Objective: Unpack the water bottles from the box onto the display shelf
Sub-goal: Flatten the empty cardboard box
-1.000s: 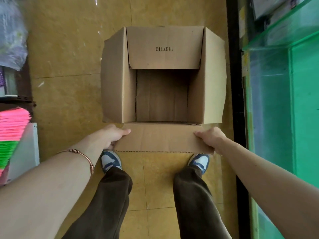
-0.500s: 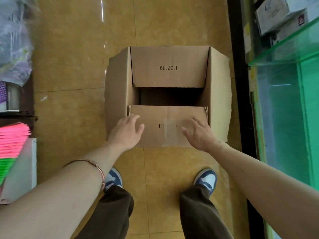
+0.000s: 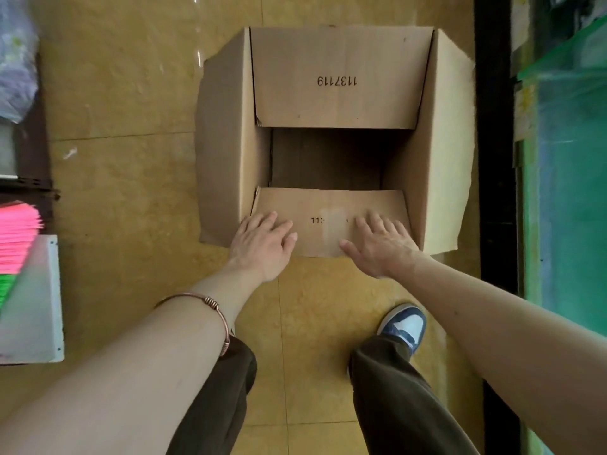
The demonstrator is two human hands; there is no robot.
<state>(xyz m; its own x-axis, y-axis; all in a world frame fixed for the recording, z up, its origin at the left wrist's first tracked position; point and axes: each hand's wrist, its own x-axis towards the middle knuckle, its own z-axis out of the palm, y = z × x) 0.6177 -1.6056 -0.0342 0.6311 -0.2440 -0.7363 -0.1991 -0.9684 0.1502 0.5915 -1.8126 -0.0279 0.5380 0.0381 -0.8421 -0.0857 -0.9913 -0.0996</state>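
While the box (image 3: 331,139) sits at 12 o'clock, left hand (image 3: 261,246) and right hand (image 3: 382,247) press flat, fingers spread (gripping nothing), on its near flap (image 3: 328,221).

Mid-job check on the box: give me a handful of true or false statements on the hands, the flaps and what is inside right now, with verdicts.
1. Both hands lie flat on the near flap. True: the left hand and right hand rest open on the near flap, neither closed in a grip.
2. Water bottles show inside the cardboard box. False: the visible opening of the cardboard box is dark and shows only cardboard.
3. The far flap stands open and bears a printed number. True: the far flap reads 1137119, upside down from here.
4. The box sits on a table. False: it sits on the yellow tiled floor.
5. The bracelet is on the right wrist. False: the bracelet is on the left wrist.
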